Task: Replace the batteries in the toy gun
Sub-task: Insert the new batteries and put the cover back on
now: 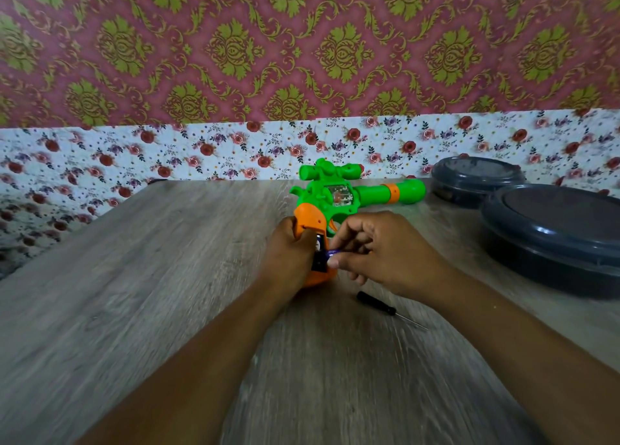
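My left grip (291, 250) clasps the toy gun (339, 196) handle; my right grip (375, 250) pinches a battery (330, 253) at the open compartment.

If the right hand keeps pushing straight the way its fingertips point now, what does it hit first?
The right hand pinches a small battery and points left, at the open slot in the toy gun's orange grip. It would probably meet that slot first, with the left hand just behind it. Depth is unclear.

It looked like a room in a home: ornate red-and-gold damask wallpaper (302, 42) ran above a band of rose-print covering (201, 149), a wood-grain table (134, 277) stood against it, and two dark lidded plastic containers (553, 230) sat there.
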A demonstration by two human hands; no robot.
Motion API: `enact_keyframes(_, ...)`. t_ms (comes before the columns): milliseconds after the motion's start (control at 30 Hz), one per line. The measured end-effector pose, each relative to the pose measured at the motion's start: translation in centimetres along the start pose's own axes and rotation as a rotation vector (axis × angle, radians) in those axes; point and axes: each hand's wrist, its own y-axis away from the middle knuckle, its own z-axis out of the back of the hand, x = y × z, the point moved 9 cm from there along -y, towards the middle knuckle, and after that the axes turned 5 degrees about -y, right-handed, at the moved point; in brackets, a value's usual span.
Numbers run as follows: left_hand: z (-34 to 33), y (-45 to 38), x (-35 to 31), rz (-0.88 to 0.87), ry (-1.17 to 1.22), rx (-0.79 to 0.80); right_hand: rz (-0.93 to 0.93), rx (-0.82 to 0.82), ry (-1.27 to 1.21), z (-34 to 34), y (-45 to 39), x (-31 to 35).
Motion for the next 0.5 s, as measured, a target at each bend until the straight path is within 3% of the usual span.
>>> enact_keyframes(500, -0.5, -0.4, 1.2, 0.044, 0.113, 0.064, 0.200, -0.076, 0.251, -2.1, 0.5, 1.3)
